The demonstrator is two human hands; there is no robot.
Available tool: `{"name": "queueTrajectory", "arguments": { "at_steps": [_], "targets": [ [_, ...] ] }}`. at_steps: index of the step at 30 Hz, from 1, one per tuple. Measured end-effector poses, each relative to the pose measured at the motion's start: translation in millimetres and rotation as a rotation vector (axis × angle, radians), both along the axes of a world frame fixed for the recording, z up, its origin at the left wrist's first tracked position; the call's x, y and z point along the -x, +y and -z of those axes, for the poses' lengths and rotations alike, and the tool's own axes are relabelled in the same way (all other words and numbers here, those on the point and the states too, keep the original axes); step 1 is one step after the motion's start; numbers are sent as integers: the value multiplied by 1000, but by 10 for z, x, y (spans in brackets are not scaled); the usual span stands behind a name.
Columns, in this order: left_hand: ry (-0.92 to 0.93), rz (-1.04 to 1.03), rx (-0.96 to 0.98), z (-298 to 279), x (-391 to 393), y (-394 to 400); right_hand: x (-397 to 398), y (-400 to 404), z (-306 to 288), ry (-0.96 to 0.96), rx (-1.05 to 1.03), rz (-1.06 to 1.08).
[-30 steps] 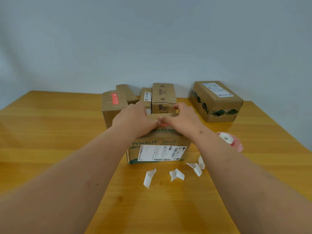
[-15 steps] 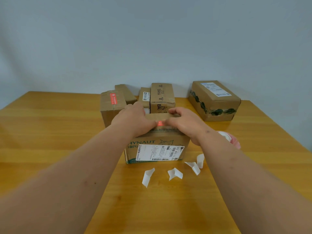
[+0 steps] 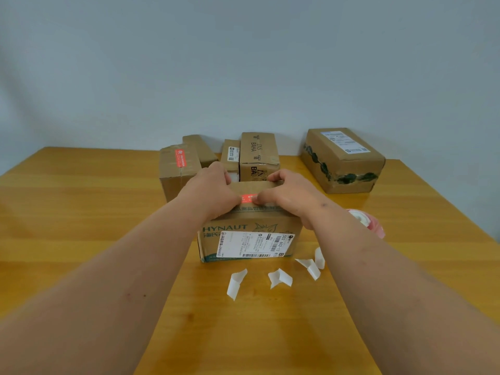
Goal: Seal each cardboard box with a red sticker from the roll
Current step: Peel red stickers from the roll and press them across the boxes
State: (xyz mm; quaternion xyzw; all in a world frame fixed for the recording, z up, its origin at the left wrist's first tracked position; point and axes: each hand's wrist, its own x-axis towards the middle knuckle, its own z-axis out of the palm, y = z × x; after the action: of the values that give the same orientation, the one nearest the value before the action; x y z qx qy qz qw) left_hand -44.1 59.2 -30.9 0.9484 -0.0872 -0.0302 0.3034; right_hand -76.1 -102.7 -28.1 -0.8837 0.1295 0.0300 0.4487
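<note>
**Hands press sticker on box**

Your left hand [image 3: 213, 192] and right hand [image 3: 290, 194] both curl over the top of the box [image 3: 251, 234], thumbs pressing the red sticker [image 3: 249, 198] on its top seam. Just right of the box lies the roll [image 3: 365, 221], partly hidden by your right arm. Paper scraps [image 3: 280, 278] lie in front of the box; more boxes [image 3: 258, 155] stand behind it.

Both forearms bare to frame edge, no sleeves; left hand [image 3: 209, 194] and right hand [image 3: 290, 197] bare, no gloves, rings or watch in view
</note>
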Motion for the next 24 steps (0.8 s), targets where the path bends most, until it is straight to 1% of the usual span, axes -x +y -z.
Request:
{"name": "queueTrajectory", "arguments": {
  "at_steps": [3, 5, 9, 10, 12, 14, 16, 17, 18, 19, 22, 24],
  "targets": [
    [46, -10, 43, 0, -12, 19, -13, -37, 3, 12, -49, 21],
    [45, -16, 47, 6, -13, 24, -17, -27, 6, 12, -82, 27],
    [-39, -15, -74, 20, 14, -28, -31, 5, 31, 0, -44, 26],
    [-45, -14, -79, 23, 12, -30, -34, -12, 28, 13, -50, 23],
    [8, -16, 3, 14, 1, -9, -27, -77, 15, 54, -157, 28],
    [81, -32, 122, -1, -22, 29, 5, -139, 1, 77, -339, 62],
    [107, -45, 183, -7, -46, 59, 30, -174, 9, 60, -486, 111],
    [103, -45, 194, -4, -52, 64, 36, -175, 17, 44, -521, 127],
    [97, -45, 197, -1, -46, 56, 43, -154, 21, 29, -521, 133],
    [79, -46, 170, 8, -39, 41, 43, -132, 31, 15, -478, 123],
    [-60, -25, -45, 32, -9, -9, 14, -84, 80, -40, -267, 94],
    [-85, -29, -57, 36, -5, -12, -5, -92, 73, -41, -259, 113]
  ]
}}
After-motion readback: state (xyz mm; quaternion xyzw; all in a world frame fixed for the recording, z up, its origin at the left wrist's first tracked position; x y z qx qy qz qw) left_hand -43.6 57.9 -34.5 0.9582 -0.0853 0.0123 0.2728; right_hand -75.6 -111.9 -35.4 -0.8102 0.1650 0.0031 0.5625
